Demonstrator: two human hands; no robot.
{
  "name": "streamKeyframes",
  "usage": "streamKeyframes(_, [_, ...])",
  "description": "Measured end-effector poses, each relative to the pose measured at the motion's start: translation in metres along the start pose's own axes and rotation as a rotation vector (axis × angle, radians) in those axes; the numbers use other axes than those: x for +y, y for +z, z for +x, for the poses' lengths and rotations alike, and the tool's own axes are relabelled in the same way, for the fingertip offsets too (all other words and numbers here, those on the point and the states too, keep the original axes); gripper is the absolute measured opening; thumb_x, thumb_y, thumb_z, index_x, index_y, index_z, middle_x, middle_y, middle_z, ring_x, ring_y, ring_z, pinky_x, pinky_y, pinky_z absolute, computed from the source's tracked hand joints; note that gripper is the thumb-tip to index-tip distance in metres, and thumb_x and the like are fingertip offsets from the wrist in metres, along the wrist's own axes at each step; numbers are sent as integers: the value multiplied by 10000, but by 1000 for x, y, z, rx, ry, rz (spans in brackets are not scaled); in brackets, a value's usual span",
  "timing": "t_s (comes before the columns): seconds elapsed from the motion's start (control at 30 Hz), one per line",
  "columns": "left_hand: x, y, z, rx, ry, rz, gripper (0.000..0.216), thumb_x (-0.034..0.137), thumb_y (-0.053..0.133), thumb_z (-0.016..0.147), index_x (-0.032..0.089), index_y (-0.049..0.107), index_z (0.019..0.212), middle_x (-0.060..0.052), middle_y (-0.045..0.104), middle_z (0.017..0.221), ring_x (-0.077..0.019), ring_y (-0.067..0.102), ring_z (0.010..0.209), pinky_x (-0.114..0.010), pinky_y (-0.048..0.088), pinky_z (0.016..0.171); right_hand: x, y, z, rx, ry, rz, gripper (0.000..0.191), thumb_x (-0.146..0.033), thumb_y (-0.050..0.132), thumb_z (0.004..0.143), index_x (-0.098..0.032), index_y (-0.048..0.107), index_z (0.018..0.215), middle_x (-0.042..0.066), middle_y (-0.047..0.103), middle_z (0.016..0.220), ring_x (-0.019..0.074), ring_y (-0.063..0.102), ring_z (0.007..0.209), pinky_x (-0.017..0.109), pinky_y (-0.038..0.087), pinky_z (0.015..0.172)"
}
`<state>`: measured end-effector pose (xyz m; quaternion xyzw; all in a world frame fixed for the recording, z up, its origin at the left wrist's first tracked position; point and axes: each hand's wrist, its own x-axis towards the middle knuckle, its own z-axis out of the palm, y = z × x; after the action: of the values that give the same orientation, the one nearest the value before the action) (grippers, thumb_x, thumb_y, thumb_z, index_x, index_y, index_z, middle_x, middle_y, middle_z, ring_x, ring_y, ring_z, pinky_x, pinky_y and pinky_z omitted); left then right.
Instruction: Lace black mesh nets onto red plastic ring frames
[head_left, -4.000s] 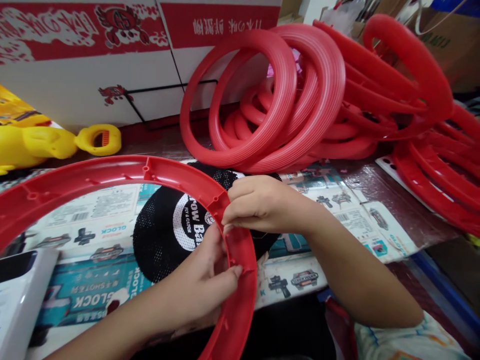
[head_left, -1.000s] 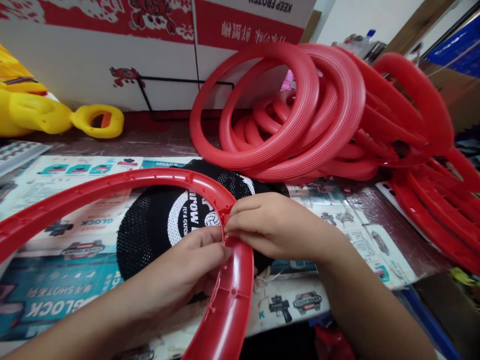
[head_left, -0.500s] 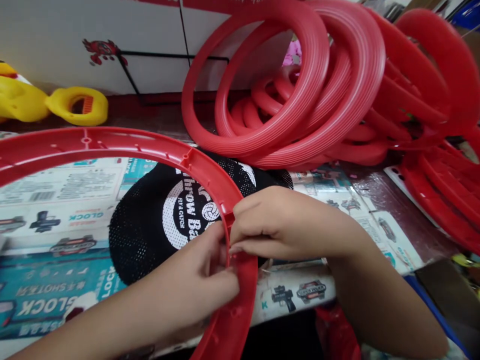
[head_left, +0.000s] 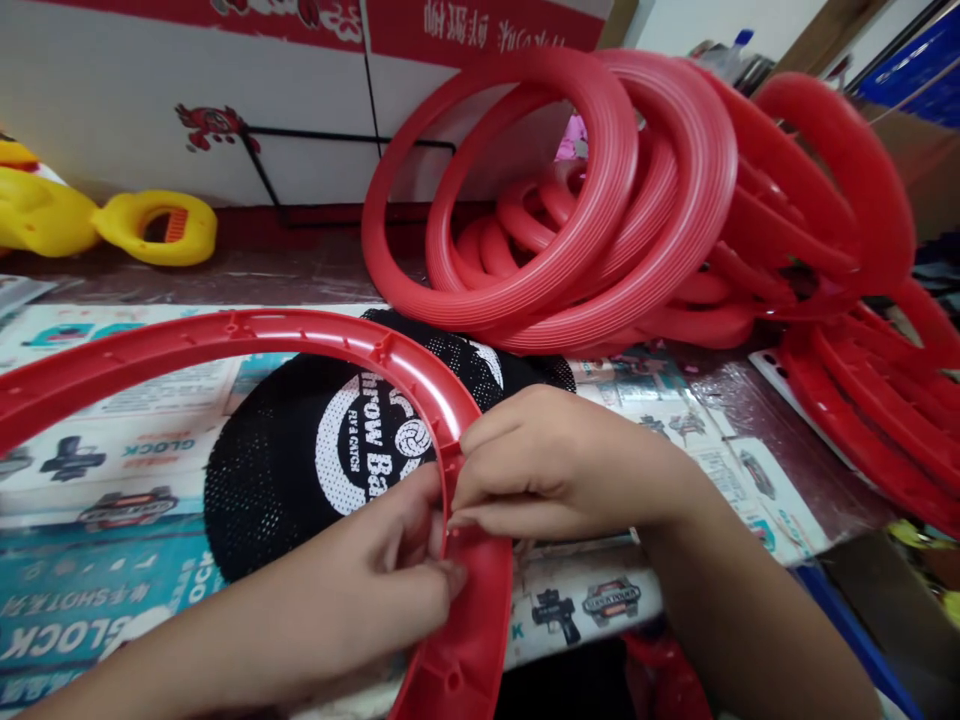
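A large red plastic ring [head_left: 247, 335] lies hollow side up over a round black mesh cloth [head_left: 300, 450] printed with white lettering. My left hand [head_left: 390, 580] and my right hand [head_left: 540, 465] meet at the ring's right side, one from inside, one from outside. Both hands are closed, their fingertips pinching the ring's inner rim where the mesh edge meets it. The mesh's right edge is hidden under my hands.
A heap of red rings [head_left: 600, 200] leans at the back right, with more at the far right [head_left: 877, 400]. Yellow plastic toys [head_left: 157, 225] sit at the back left before a red-and-white carton [head_left: 187, 90]. Printed toy packaging cards [head_left: 97, 470] cover the table.
My hands stay pinched at the same spot on the ring. The ring's left side has shifted a little, and my left fingers have moved along the rim.
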<state>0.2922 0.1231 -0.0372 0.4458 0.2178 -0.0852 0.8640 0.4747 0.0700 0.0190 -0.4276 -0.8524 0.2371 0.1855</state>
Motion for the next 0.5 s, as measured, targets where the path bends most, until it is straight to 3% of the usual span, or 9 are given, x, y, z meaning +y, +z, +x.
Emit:
streamKeyframes(0.17, [0,1,1,0,-68,-122,458,168,621,760,228,503,1199,-5,593,886,-117,539,703,-232,436,651,7,2,0,3,9,70,181,-131,542,872,-116,665,739,0,601,676,87,512,641,203,395,645])
streamKeyframes(0.37, [8,8,-3,129,-181,-199,527,183,677,725,234,521,1226,9,600,792,-124,547,712,-230,453,683,12,3,1,-14,17,130,167,-111,562,851,-97,670,725,18,634,703,91,525,672,207,393,668])
streamKeyframes(0.5, [-1,-7,2,56,-142,-208,499,267,701,755,251,540,1227,-23,630,918,-152,586,791,-276,489,770,13,4,2,-46,57,128,173,-97,556,837,-108,658,697,6,614,678,89,498,645,212,373,652])
